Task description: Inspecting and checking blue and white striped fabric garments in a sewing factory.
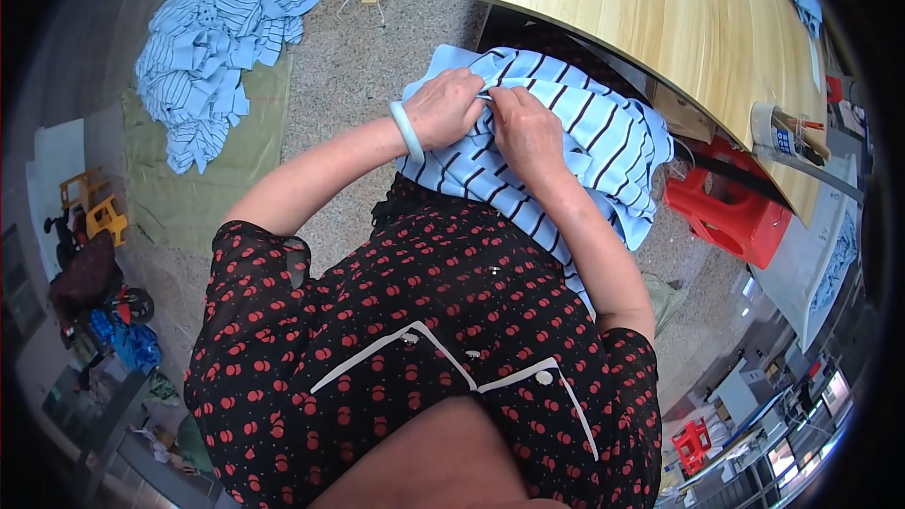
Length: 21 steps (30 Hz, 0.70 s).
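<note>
A light blue cloth garment [603,118] with dark stripes lies bunched across my lap. My left hand [445,108], with a pale bangle [406,132] on its wrist, pinches a fold of it near the top. Close beside it, my right hand [528,132] grips the same fabric between thumb and fingers. The fingertips of both hands almost meet, and a thin light edge of cloth shows between them. What exactly lies under the fingertips is hidden.
A wood-topped table [650,9] stands at the far right, bearing a white container [775,127] of tools near its edge. Beneath is a red plastic stool [731,212]. Far left, a heap of striped blue garments [226,38] rests on a green sheet [156,198] on the speckled floor.
</note>
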Each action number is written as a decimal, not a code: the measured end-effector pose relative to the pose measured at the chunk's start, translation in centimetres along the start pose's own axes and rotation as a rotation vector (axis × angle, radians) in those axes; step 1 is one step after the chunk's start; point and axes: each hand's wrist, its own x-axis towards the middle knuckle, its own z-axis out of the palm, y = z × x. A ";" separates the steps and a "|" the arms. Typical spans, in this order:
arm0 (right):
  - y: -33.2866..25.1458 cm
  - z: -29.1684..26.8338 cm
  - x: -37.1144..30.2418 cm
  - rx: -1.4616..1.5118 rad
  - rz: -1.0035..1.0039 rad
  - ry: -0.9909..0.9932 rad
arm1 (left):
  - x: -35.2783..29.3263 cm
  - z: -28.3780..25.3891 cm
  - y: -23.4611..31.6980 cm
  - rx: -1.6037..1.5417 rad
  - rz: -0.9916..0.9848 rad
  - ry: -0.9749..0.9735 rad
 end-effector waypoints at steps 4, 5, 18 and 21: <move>0.2 0.1 0.1 -0.012 -0.004 -0.032 | -0.3 0.9 0.3 0.048 -0.022 0.040; 0.2 0.1 0.2 0.008 0.005 -0.042 | -0.4 1.1 0.3 -0.006 -0.034 0.086; 0.2 0.6 -0.2 0.146 0.054 -0.041 | -0.2 1.5 -0.1 -0.099 -0.011 0.188; 0.1 0.7 -0.1 0.229 0.025 0.028 | -0.4 1.4 -0.2 -0.097 0.014 0.191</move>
